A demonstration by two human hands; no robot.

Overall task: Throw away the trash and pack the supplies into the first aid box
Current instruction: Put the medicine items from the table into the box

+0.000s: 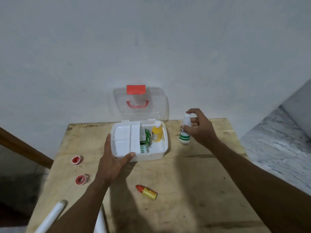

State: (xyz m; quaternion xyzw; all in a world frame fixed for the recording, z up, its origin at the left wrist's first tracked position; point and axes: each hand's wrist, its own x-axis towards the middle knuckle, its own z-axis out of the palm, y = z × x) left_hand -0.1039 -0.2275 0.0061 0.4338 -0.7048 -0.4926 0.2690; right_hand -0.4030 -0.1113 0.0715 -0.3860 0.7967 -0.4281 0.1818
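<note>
Your left hand (pixel 116 158) grips the near left corner of the first aid box (pixel 165 140): the thumb lies along the front rim and the fingers (pixel 107 140) wrap the left wall. The box stands at the far middle of the wooden worktop (pixel 185 182), and its clear lid (pixel 161 105) is open and upright against the wall, with a red latch (pixel 136 89) on top and a red handle (pixel 137 104) below it. Inside, a white tray (pixel 124 140) fills the left half. To the right of it lie a green carton (pixel 146 138), a pale green packet (pixel 143 148) and an upright yellow bottle (pixel 157 132) with a white cap. Your right hand (pixel 202 130) is just right of the box and holds a white bottle (pixel 185 132) with a green label, pinched near its neck and nearly upright. You cannot tell whether its base touches the worktop. Two small red-capped rolls (pixel 77 160) (pixel 82 179) sit near the worktop's left edge, well apart from the box. A small yellow dropper bottle (pixel 147 192) with a red cap lies on its side near the middle, in front of the box. A white tube (pixel 50 216) crosses the near left corner.
</note>
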